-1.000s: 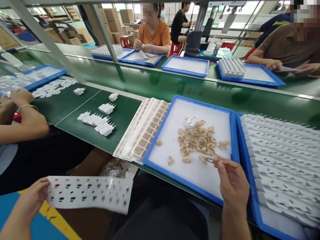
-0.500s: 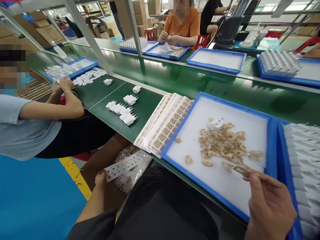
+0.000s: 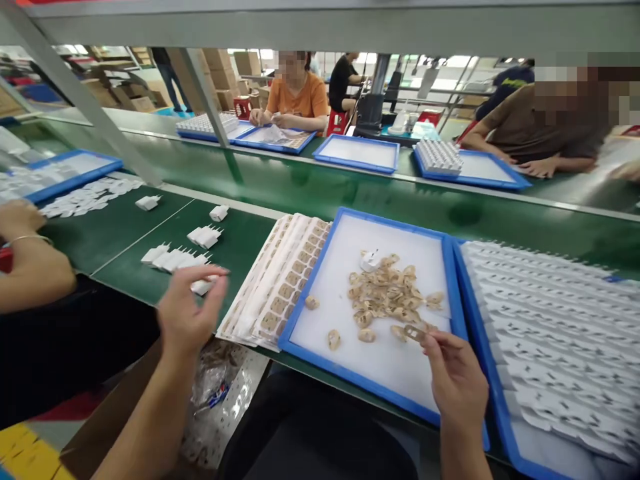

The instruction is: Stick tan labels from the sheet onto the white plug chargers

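Note:
My right hand (image 3: 456,381) hovers over the near edge of a blue tray (image 3: 320,283) lined in white. Its fingertips pinch a small tan piece (image 3: 414,331). A pile of similar tan pieces (image 3: 387,297) lies in the tray's middle, with one white plug (image 3: 370,260) behind it. My left hand (image 3: 186,313) is raised at the green belt's near edge with fingers apart and nothing in it. It sits between a row of white plugs (image 3: 173,258) and a fanned stack of tan label sheets (image 3: 280,280).
A second blue tray (image 3: 505,437) at the right holds rows of white sheets (image 3: 550,320). A cardboard box with a plastic bag (image 3: 220,393) sits below the belt. A co-worker's arm (image 3: 30,270) rests at the left. Other people work at trays across the belt.
My left hand let go of the white punched sheet down by the box and rose to the belt edge, empty. My right hand still holds the tan piece over the tray.

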Demonstrator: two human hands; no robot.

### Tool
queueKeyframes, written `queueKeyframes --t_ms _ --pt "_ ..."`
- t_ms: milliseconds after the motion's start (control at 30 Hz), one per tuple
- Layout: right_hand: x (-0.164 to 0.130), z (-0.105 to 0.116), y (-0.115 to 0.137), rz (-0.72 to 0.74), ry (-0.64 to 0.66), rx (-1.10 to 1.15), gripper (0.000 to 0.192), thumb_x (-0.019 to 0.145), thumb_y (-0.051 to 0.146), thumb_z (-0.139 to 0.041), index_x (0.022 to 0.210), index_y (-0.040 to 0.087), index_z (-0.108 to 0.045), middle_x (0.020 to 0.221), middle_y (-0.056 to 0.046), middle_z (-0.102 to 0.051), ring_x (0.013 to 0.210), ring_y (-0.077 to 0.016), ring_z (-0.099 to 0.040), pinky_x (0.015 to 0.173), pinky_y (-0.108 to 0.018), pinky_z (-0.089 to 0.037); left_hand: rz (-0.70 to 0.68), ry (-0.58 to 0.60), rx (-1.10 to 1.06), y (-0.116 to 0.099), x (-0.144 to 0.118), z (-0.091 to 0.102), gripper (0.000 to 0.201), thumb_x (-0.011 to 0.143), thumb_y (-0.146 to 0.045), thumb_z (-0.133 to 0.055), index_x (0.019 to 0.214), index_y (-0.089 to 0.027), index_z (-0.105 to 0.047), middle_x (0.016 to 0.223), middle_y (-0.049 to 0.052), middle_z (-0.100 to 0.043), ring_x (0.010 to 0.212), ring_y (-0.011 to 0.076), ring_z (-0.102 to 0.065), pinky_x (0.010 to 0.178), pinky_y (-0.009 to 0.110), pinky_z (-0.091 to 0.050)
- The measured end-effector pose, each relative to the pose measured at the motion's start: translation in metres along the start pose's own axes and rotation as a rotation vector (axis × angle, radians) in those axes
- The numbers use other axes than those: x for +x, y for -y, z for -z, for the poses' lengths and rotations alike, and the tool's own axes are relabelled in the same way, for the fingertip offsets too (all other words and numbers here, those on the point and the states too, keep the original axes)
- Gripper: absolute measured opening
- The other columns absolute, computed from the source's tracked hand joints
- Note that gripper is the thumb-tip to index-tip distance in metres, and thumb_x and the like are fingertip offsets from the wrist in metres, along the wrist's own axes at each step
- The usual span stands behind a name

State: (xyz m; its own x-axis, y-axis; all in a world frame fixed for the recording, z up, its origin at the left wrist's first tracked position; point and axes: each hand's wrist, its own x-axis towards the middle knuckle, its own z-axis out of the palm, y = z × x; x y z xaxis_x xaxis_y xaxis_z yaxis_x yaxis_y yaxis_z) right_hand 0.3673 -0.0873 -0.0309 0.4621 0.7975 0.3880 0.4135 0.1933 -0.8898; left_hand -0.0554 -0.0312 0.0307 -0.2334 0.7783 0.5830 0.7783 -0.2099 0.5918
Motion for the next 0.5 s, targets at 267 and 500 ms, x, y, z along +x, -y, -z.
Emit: queueKeyframes --t_ms 267,500 --pt "0.001 0.002 0.019 0.161 0.064 -0.160 0.014 0.091 0.033 -0.068 0.091 0.020 -0.072 0.084 -0.004 -0.075 0.069 -0.0174 -0.069 0.064 -0.029 -0.058 -0.373 0.884 -0.032 -0.158 0.070 -0.187 0.069 0.082 -0.040 -0.077 0.142 -0.019 -0.050 0.139 0.016 -0.061 0.134 0.0351 -0.051 0.108 0.046 -0.045" --pt "-0.001 0.003 0.016 0.156 0.078 -0.156 0.012 0.094 0.032 -0.065 0.092 0.021 -0.071 0.086 -0.004 -0.073 0.072 -0.0178 -0.067 0.066 -0.030 -0.057 -0.247 1.001 -0.127 -0.157 0.081 -0.224 0.037 0.071 -0.026 -0.083 0.104 -0.018 -0.068 0.087 0.005 -0.073 0.094 0.0282 -0.070 0.087 0.037 -0.054"
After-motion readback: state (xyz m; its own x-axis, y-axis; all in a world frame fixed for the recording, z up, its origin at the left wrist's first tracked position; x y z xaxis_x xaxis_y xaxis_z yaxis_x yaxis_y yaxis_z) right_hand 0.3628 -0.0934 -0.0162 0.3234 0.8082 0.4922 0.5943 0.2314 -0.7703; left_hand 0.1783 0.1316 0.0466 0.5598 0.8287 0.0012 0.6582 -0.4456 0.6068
